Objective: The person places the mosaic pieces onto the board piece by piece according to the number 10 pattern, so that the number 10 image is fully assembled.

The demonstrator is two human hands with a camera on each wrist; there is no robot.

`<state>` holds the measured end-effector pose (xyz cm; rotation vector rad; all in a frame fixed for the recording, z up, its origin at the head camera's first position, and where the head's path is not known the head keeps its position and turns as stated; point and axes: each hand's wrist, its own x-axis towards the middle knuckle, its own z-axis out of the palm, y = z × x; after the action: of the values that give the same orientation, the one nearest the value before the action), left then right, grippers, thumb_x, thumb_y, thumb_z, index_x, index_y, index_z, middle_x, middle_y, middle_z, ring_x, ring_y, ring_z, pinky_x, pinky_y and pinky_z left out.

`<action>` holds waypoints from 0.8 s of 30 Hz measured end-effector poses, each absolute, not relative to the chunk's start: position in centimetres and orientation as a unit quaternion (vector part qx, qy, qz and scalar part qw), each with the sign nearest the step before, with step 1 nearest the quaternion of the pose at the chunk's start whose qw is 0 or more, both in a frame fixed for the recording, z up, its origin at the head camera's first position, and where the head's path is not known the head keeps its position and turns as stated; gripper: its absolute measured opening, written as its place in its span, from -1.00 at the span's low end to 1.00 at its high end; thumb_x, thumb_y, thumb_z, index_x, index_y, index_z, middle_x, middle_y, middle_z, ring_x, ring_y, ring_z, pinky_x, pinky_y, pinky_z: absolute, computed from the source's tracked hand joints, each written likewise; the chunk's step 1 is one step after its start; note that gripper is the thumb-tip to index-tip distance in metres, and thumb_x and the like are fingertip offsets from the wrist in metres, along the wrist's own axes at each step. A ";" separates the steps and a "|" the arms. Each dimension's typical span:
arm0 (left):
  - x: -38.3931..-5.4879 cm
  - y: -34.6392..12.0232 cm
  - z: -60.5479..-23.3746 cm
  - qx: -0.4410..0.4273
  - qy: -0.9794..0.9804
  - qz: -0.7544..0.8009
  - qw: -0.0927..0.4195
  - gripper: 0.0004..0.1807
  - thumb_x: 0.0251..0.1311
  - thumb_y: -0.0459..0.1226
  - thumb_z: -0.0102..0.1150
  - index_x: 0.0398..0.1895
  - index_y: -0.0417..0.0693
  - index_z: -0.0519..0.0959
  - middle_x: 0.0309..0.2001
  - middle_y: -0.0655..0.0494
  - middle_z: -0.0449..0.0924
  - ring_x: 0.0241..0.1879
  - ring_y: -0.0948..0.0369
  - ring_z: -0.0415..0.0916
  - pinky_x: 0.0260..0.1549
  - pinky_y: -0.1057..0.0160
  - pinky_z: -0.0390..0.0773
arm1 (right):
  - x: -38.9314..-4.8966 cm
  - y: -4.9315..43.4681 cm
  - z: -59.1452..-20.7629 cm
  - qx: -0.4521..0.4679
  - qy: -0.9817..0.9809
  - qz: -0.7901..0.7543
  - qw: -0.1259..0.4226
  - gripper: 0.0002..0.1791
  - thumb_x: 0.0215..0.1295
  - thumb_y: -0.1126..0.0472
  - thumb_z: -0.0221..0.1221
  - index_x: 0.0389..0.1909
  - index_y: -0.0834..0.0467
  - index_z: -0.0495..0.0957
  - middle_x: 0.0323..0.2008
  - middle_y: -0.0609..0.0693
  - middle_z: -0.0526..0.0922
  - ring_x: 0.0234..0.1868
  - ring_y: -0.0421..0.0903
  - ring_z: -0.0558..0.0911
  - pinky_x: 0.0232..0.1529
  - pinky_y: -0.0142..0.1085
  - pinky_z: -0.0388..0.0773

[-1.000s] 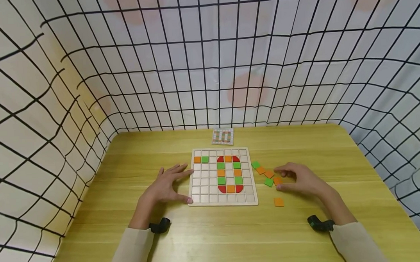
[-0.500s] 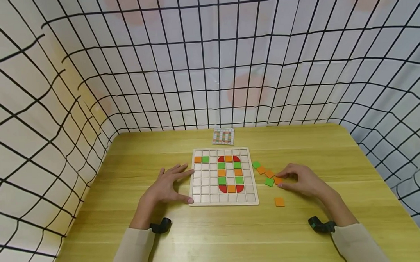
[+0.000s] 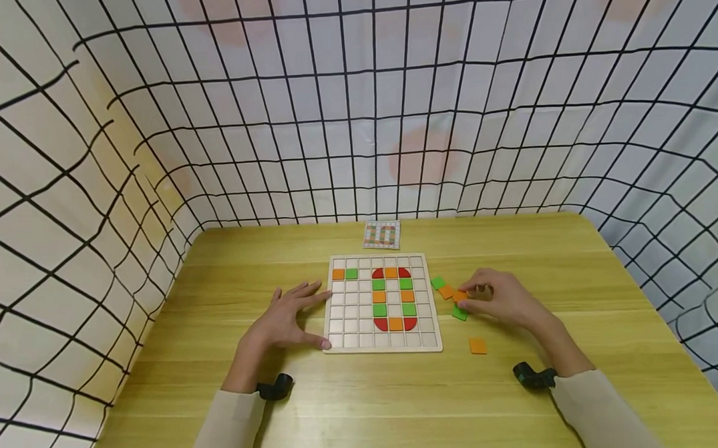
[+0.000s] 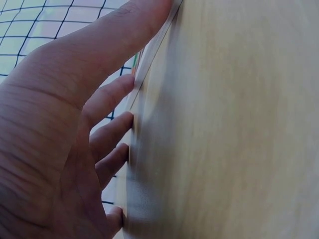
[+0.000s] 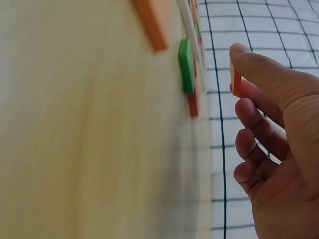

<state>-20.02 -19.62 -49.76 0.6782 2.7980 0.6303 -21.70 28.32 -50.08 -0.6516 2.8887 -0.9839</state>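
My left hand lies spread at the left edge of a pale wooden grid board, thumb on its near corner and fingertips at its side. In the left wrist view the fingers look straight and hold nothing. Red, green and orange pieces form a ring on the board, with an orange and a green tile at upper left. My right hand pinches an orange square tile between thumb and index finger, lifted above the table in the right wrist view. Below it lie loose tiles, including a green tile.
A small pattern card lies behind the board. Another green tile and an orange tile lie by the board's right edge. A single orange tile lies nearer. Black-grid netting stands around the wooden table.
My right hand has closed thumb and finger on an orange tile, lifted it and moved left toward the board, over the other loose tiles. The left hand stays in place.
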 end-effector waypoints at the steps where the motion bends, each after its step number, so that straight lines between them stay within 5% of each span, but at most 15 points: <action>1: -20.0 -19.6 -49.8 0.229 0.945 0.212 0.096 0.16 -0.23 0.43 0.50 0.55 0.37 0.34 0.65 0.12 0.08 0.66 -0.04 -0.06 0.49 -0.49 -0.29 | -21.8 27.9 -49.9 -0.210 0.924 -0.318 0.011 -0.62 0.22 -0.15 0.44 -0.06 -0.03 0.77 -0.26 -0.17 0.66 -0.31 -0.14 0.47 -0.33 -0.34 0.39; 13: -20.1 -19.7 -49.8 0.230 0.945 0.213 0.094 0.15 -0.23 0.42 0.51 0.54 0.36 0.35 0.65 0.10 0.09 0.65 -0.06 -0.06 0.49 -0.50 -0.29 | -23.8 21.3 -48.8 -0.237 0.894 -0.379 -0.019 -0.67 0.21 0.01 0.48 -0.07 0.07 0.79 -0.30 -0.02 0.65 -0.24 0.01 0.52 -0.24 -0.24 0.45; 24: -20.1 -19.6 -49.6 0.232 0.944 0.213 0.096 0.15 -0.21 0.40 0.52 0.54 0.35 0.34 0.65 0.10 0.09 0.65 -0.07 -0.05 0.48 -0.50 -0.28 | -25.1 14.6 -49.5 -0.240 0.877 -0.416 0.001 -0.64 0.25 0.01 0.46 0.01 0.06 0.77 -0.24 -0.10 0.66 -0.21 -0.03 0.51 -0.21 -0.25 0.46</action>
<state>-20.06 -19.61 -49.62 0.6890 2.7980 0.6313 -25.09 14.65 -49.52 -0.7545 2.7522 -1.3067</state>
